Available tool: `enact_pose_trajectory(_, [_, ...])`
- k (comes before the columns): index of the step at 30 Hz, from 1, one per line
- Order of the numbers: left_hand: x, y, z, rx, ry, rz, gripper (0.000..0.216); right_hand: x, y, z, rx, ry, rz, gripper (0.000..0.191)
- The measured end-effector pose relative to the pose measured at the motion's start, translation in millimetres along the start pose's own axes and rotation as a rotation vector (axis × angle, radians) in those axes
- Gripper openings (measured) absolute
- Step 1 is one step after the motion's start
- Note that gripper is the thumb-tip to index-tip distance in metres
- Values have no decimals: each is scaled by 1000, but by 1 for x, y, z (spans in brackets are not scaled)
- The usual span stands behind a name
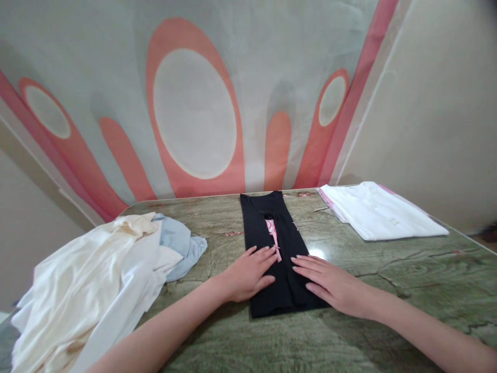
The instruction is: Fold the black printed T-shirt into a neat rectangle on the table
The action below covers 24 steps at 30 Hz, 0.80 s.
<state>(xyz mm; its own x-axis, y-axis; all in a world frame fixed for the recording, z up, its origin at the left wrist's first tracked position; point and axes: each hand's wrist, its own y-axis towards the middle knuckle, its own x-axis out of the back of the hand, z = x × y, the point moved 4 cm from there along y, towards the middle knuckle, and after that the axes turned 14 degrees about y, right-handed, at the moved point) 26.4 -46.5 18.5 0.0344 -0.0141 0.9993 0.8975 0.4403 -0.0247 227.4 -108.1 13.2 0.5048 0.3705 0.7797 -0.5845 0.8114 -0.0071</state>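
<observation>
A black garment (267, 295) lies folded lengthwise into a long strip on the table in front of me. Its two sides meet near the middle, and a pink print (271, 228) shows in the gap between them. My left hand (250, 272) rests flat on the left side, fingers stretched out toward the gap. Flat on the right side lies my right hand (330, 280), its fingers extended and pointing left. Neither hand grips the cloth. Whether the garment is a shirt I cannot tell for certain.
A loose heap of cream and white clothes (97, 280) covers the table's left, with a light blue cloth (180, 246) at its edge. Folded white clothes (384, 212) are stacked at the back right. Behind the wood-patterned table (423, 295) hangs a grey and pink printed backdrop (256, 62).
</observation>
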Motion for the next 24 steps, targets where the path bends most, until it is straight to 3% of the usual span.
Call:
enact_pose_trajectory(3, [13, -23, -30, -83, -79, 28, 58, 6, -11, 3, 22, 52, 9, 46])
enact_pose_trajectory(6, [27, -41, -44, -140, -157, 64, 57, 9, -20, 8, 57, 88, 23, 53])
enact_pose_trajectory(9, [36, -50, -37, -143, -207, 63, 49, 10, -26, 11, 83, 96, 29, 55])
enact_pose_trajectory(15, [33, -55, -5, -45, -92, -55, 35, 21, -25, -4, 94, -35, -79, 35])
enact_pose_trajectory(20, [31, -61, -26, -170, 104, -111, 28, 22, -29, -11, 244, -327, -43, 53])
enact_pose_trajectory(24, [25, -61, -41, -188, 163, -141, 25, 10, -36, -1, 402, -493, -28, 48])
